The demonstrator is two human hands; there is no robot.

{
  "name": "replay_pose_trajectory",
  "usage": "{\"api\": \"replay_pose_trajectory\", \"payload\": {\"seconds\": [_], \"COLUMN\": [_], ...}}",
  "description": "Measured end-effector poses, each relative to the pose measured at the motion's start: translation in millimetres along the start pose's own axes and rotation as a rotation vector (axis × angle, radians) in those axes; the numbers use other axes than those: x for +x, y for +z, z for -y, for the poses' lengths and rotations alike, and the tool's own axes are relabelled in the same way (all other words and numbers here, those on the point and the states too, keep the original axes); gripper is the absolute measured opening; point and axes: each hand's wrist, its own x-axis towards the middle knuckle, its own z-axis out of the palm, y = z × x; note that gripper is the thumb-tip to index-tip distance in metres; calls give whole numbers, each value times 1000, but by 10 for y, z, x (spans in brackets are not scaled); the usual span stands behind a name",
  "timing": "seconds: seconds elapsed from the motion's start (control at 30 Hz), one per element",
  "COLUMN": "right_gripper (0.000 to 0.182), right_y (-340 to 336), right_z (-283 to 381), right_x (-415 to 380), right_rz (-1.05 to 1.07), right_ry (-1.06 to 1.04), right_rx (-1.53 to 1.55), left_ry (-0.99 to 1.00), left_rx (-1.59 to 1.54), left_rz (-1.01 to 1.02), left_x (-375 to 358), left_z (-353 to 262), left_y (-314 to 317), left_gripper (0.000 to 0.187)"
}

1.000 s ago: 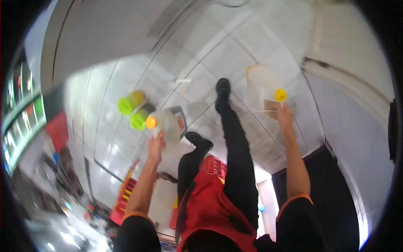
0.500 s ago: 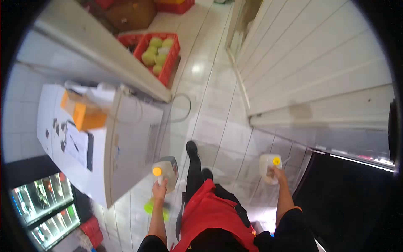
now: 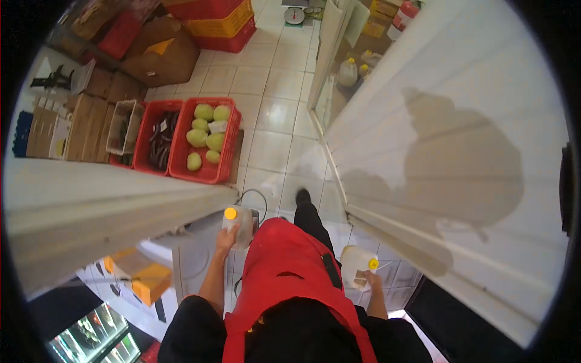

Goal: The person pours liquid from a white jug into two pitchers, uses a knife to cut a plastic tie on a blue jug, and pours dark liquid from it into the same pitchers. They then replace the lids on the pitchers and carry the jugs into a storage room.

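My left hand [image 3: 226,238] is closed round the handle of a translucent jug [image 3: 242,228] with a yellow cap, held low beside the doorway's left edge. On the other side of the red apron [image 3: 290,266], my right hand [image 3: 371,280] grips a second yellow-capped jug [image 3: 353,266] by its handle. That jug hangs over the floor tiles and has a brown label. Both jugs are roughly upright.
Ahead on the left stand a red crate [image 3: 227,158] of green fruit and a red crate of dark produce [image 3: 162,138]. A white panelled wall [image 3: 460,151] runs along the right. A scale [image 3: 294,16] and stacked crates [image 3: 225,27] are farther off.
I have stepped forward into the doorway, with both jugs still in my hands. The crates now show more fully, and the white cabinet has slid back to the lower left.
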Motion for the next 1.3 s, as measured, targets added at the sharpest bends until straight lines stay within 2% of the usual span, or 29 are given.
{"api": "replay_pose_trajectory", "payload": {"seconds": [0.03,0.1,0.13,0.17,0.2,0.23,0.27,0.3,0.37,0.4,0.47,0.57,0.67,0.7,0.77,0.83,0.87,0.93,1.0,1.03,1.07,1.13,1.2,1.27,1.3], "right_gripper": [52,51,47,43,28,28,28,27,25,25,25,26,26,27,27,28,28,31,27,27,29,33,49,52,53], "right_y": [110,279,366,407,390,684,968,1140,1206,1128,1196,1403,1738,1899,2328,2821,3112,2932,3441,3616,3767,4056,4006,4336,4552], "right_z": [282,723,809,697,282,641,580,569,990,1560,2248,3132,3804,4058,4473,4956,5151,6113,5981,6093,6272,6677,7619,7828,7969], "right_x": [-258,-267,-266,84,1528,1780,1709,1586,1548,1655,1449,1120,810,721,487,253,235,-1224,-496,-541,-559,-525,-920,-545,-459], "right_rz": [-7,-3,301,605,742,751,632,499,190,32,88,103,71,64,63,89,134,344,26,28,2,-26,269,289,234], "right_ry": [8,8,-122,-260,-493,-524,-686,-844,-1185,-1354,-1080,-739,-565,-521,-434,-361,-351,-231,-824,-799,-722,-546,-300,-290,-291], "right_rx": [-50,-113,195,504,130,129,-46,-238,-653,-868,-839,-775,-727,-709,-685,-625,-568,22,-971,-922,-750,-412,-495,-249,-245], "left_ry": [13,-2,-34,-11,33,102,136,87,77,64,148,98,143,147,215,190,121,137,200,166,125,170,210,213,211], "left_rx": [-26,24,82,-75,-106,-61,9,138,105,95,42,31,49,43,97,101,60,248,435,383,333,336,378,425,471], "left_rz": [43,67,96,102,75,15,-25,-17,10,19,-36,-49,-50,41,17,43,57,102,134,179,221,266,351,416,444], "left_x": [225,592,664,809,1149,1328,1351,1754,1667,1788,2148,2980,3719,3823,4459,4605,4586,4732,5005,5119,5226,5534,5773,5963,6060], "left_z": [-258,-979,-1197,-1390,-1685,-1962,-2037,-1977,-2665,-3102,-3474,-4094,-4626,-4913,-5065,-5618,-5857,-6322,-6871,-7059,-7216,-7439,-7736,-7983,-8108], "left_y": [-13,-97,-175,-191,-156,-171,-238,-266,-427,-456,-551,-650,-717,-785,-792,-861,-823,-880,-871,-850,-834,-716,-549,-359,-409], "left_gripper": [55,55,55,55,55,56,57,60,64,68,73,72,72,71,71,70,69,66,64,62,60,58,57,55,54]}}
